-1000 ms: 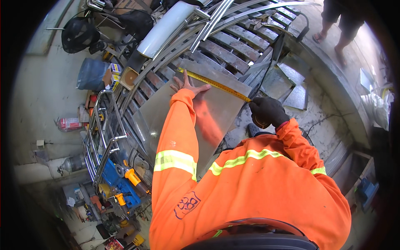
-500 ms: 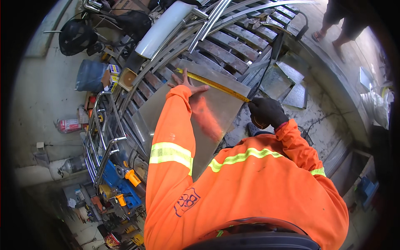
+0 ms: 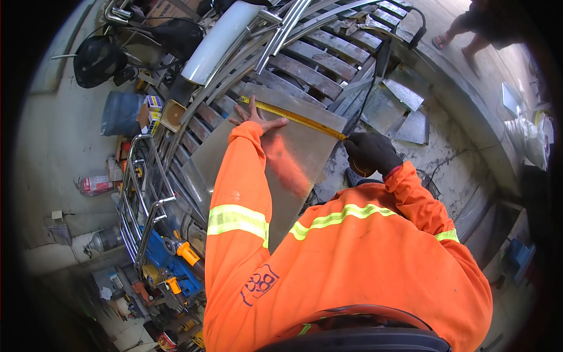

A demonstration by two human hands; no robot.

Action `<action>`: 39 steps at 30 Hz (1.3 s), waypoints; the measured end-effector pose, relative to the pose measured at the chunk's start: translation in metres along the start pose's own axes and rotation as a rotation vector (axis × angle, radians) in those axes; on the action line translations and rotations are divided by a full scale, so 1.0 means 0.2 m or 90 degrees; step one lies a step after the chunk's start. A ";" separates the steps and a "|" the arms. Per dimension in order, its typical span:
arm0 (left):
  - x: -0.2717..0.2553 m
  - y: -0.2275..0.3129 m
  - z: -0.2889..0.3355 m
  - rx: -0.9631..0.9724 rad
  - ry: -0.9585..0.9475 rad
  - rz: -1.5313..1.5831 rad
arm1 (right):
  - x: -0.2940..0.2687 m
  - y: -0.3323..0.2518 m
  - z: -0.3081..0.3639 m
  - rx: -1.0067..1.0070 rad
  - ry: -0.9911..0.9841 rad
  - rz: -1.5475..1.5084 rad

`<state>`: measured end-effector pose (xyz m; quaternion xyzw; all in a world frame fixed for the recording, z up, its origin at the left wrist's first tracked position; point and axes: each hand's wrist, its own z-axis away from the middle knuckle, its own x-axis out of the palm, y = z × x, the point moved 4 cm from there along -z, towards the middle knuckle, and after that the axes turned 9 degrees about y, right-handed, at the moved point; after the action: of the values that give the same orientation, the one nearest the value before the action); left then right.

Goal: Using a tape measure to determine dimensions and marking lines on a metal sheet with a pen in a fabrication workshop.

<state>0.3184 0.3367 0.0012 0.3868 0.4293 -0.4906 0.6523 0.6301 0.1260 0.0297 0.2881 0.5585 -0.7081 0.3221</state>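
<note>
A shiny grey metal sheet (image 3: 227, 154) lies on the slatted bench, reflecting my orange sleeve. Across its far edge stretches a yellow tape measure blade (image 3: 299, 116). My left hand (image 3: 257, 118), bare, rests on the sheet with fingers spread, by the left end of the blade. At the sheet's right edge my right hand (image 3: 373, 154), in a black glove, is closed round the other end of the tape measure. The glove hides the case.
The slatted metal bench (image 3: 314, 76) carries bent rails and tubes. Left are chrome tube frames (image 3: 139, 193), an orange angle grinder (image 3: 186, 252) and a fire extinguisher (image 3: 95, 186). Sheet metal pieces (image 3: 394, 108) lie to the right. Another person's legs (image 3: 469, 44) show at the far right.
The view has shifted slightly, so the scene sits a little further left. Both hands keep their places on the sheet and tape measure.
</note>
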 end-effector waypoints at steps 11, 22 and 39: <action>-0.01 0.00 0.02 0.010 -0.004 -0.010 | 0.00 0.00 -0.01 0.034 -0.026 -0.005; 0.00 0.00 0.02 0.008 0.001 -0.005 | 0.00 0.00 -0.02 0.032 -0.041 -0.003; -0.01 0.01 0.03 -0.002 0.004 -0.017 | 0.01 0.02 -0.02 0.033 -0.051 -0.009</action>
<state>0.3216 0.3321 0.0045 0.3821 0.4372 -0.4971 0.6448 0.6318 0.1296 0.0241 0.2640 0.5287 -0.7354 0.3315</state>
